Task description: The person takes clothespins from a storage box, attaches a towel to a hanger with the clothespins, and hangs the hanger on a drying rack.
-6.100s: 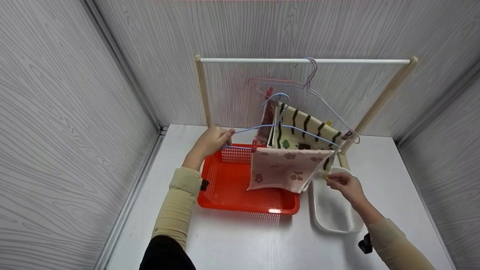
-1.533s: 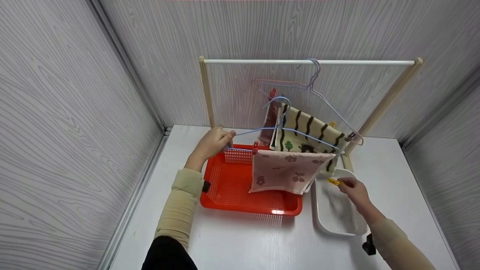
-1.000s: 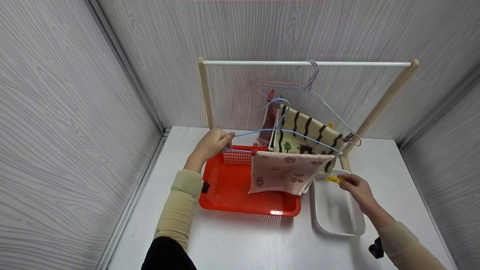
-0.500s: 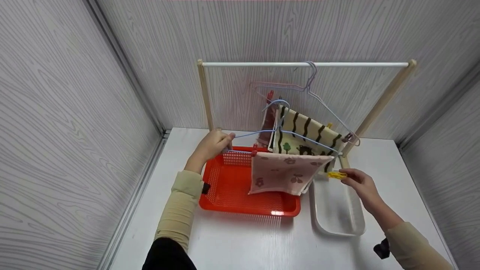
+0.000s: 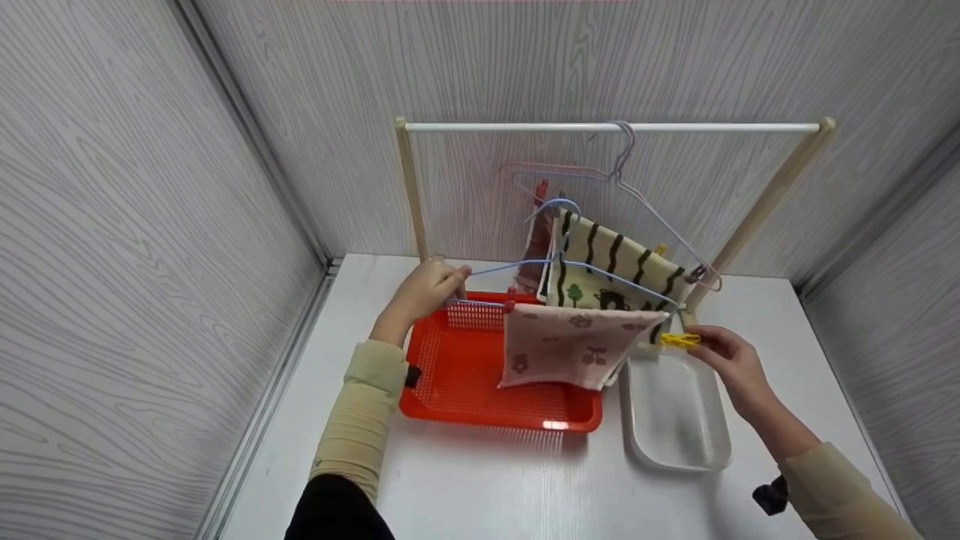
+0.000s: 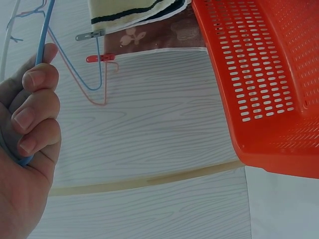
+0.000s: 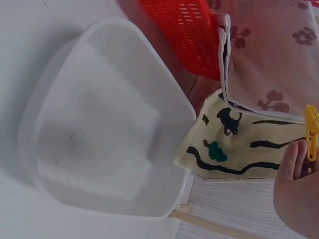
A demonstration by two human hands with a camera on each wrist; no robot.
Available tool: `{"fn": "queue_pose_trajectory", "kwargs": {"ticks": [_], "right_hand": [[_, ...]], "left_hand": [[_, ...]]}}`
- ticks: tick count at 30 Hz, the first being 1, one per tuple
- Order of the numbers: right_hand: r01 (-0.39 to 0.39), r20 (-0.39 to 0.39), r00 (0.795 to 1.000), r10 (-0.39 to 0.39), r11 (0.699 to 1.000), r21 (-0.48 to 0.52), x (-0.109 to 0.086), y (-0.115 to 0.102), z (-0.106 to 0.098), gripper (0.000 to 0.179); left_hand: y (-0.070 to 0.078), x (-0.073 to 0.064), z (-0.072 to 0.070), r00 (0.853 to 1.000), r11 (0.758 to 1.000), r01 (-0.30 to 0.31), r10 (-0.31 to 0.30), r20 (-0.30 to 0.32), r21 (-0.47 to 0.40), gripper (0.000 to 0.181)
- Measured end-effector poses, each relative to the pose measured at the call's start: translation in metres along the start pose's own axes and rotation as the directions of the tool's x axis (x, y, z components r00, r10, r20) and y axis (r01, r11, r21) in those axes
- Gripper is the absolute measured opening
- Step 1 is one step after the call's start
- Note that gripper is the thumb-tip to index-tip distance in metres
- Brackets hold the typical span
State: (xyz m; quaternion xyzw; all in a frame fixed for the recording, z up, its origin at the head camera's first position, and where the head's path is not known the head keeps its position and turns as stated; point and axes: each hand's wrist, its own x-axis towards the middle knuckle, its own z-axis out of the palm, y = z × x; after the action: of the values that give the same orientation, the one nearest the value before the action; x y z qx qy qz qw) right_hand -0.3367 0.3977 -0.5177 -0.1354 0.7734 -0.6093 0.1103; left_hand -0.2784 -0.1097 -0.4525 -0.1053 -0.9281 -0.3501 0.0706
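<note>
My left hand grips the left end of a blue wire hanger, its fingers curled round the wire in the left wrist view. A pink towel with a flower print hangs over the hanger's lower bar. At the towel's left top corner sits a red clothespin. My right hand pinches a yellow clothespin just right of the pink towel's right corner, apart from it. In the right wrist view the same clothespin shows upright at the fingertips.
A white rail on wooden posts carries pink and blue hangers, with a cream striped towel and a brown towel clipped below. A red basket stands under the pink towel, a white bin at its right.
My right hand has risen from over the white bin toward the hanger's right end, bringing the yellow clothespin up with it. The left hand keeps its hold on the hanger, nearly still.
</note>
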Motion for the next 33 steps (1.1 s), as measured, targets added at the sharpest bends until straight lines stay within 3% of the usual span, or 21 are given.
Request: {"fn": "queue_pose_trajectory", "kwargs": {"ticks": [5,12,16,19,22,25,28,33], "right_hand": [[0.017,-0.016,1.000,-0.016,0.999,0.050,0.000,-0.006,0.002,0.035],[0.067,-0.083,0.995,-0.055,0.986,0.151,0.000,-0.013,0.004,0.032],[0.129,-0.143,0.984,-0.103,0.974,0.187,0.000,-0.016,0.004,0.036],[0.188,-0.193,0.969,-0.158,0.970,0.154,0.001,-0.017,0.005,0.037],[0.257,-0.246,0.940,-0.235,0.965,0.061,0.001,-0.018,0.007,0.033],[0.326,-0.286,0.897,-0.336,0.942,-0.083,0.002,-0.018,0.009,0.029],[0.383,-0.298,0.845,-0.445,0.891,-0.244,0.002,-0.019,0.012,0.026],[0.456,-0.273,0.760,-0.590,0.783,-0.422,0.002,-0.022,0.016,0.026]], "left_hand": [[0.000,-0.001,0.000,1.000,1.000,0.004,-0.004,0.005,-0.007,0.092],[0.000,0.000,0.001,1.000,1.000,0.002,-0.002,-0.002,-0.006,0.078],[0.000,0.001,0.001,1.000,1.000,-0.011,0.011,0.001,-0.007,0.098],[0.000,0.002,0.002,0.999,0.999,-0.033,0.033,0.002,-0.001,0.107],[0.001,0.002,0.002,0.999,0.999,-0.044,0.044,0.005,0.003,0.104],[0.000,0.002,0.002,0.999,0.999,-0.039,0.039,0.005,-0.001,0.091],[0.000,0.002,0.002,0.999,0.999,-0.036,0.036,0.003,0.000,0.079],[0.000,0.002,0.001,1.000,1.000,-0.027,0.026,0.003,0.004,0.087]]}}
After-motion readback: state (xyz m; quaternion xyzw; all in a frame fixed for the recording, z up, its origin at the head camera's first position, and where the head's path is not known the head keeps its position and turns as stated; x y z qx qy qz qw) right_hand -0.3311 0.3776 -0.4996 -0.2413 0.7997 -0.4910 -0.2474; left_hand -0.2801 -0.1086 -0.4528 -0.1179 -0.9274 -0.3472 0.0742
